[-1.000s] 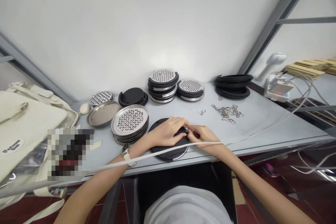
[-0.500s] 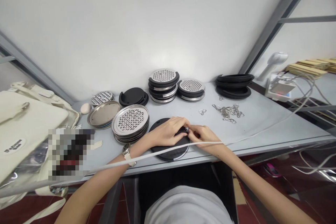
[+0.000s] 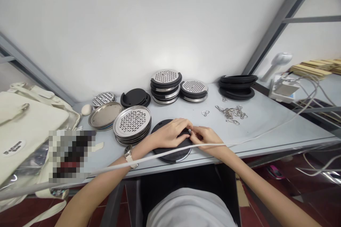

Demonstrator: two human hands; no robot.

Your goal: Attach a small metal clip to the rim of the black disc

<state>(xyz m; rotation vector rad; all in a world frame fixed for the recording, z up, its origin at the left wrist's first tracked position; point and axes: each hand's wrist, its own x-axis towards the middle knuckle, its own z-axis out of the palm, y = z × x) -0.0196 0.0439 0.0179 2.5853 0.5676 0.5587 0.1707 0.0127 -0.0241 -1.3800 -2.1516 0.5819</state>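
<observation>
A black round disc (image 3: 174,156) with a silvery strip on its edge lies flat at the table's front edge. My left hand (image 3: 170,133) rests over it, thumb and forefinger closed near the disc's right rim. My right hand (image 3: 207,140) meets it there from the right, its fingertips pinched together. Between the fingertips of both hands shows a small shiny metal clip (image 3: 189,131), mostly hidden. Loose metal snap hooks (image 3: 233,112) lie in a pile to the right, beyond my right hand.
Round metal graters (image 3: 134,120) are stacked at left, beside plain metal discs (image 3: 105,115). Graters with black rims (image 3: 165,85) stand by the wall, black rings (image 3: 237,88) farther right. A white cable (image 3: 255,137) crosses over my forearms. A cream bag (image 3: 32,120) is at far left.
Almost nothing differs. Both hands stay at the disc's right rim, with only a very slight shift of the fingers and of the whole view.
</observation>
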